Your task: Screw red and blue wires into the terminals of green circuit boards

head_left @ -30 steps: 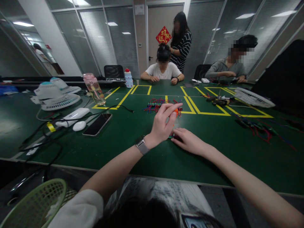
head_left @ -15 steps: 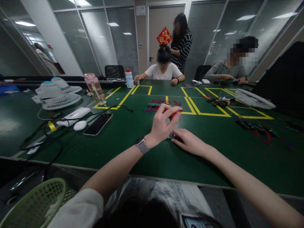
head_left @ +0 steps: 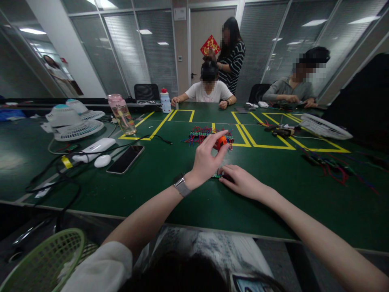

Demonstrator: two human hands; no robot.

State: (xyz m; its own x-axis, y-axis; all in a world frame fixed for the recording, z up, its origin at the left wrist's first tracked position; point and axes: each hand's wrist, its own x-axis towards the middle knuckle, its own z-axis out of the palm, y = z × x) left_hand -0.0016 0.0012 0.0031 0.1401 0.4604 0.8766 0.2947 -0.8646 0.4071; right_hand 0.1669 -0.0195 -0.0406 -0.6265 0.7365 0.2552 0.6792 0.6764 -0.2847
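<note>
My left hand (head_left: pixel 208 158), with a watch on its wrist, is raised above the table, thumb and fingers curled round a small orange object with black marks (head_left: pixel 221 142). Its lower part is hidden or blurred, so its kind is unclear. Just below and to the right, my right hand (head_left: pixel 238 180) rests on the table with fingers pressed on a small green circuit board (head_left: pixel 216 176), mostly covered by both hands. Beyond them lies a row of green circuit boards with red and blue wires (head_left: pixel 197 134).
On the left are a phone (head_left: pixel 125 159), a white case (head_left: pixel 102 161), black cables, a bottle (head_left: pixel 122 115) and white fans (head_left: pixel 77 126). More wired boards (head_left: pixel 331 166) and a white fan cover (head_left: pixel 326 126) lie right. Other people are across the green table (head_left: pixel 170 207).
My left fingers have straightened and shifted round the orange object, which now shows more plainly. My right hand stays on the circuit board.
</note>
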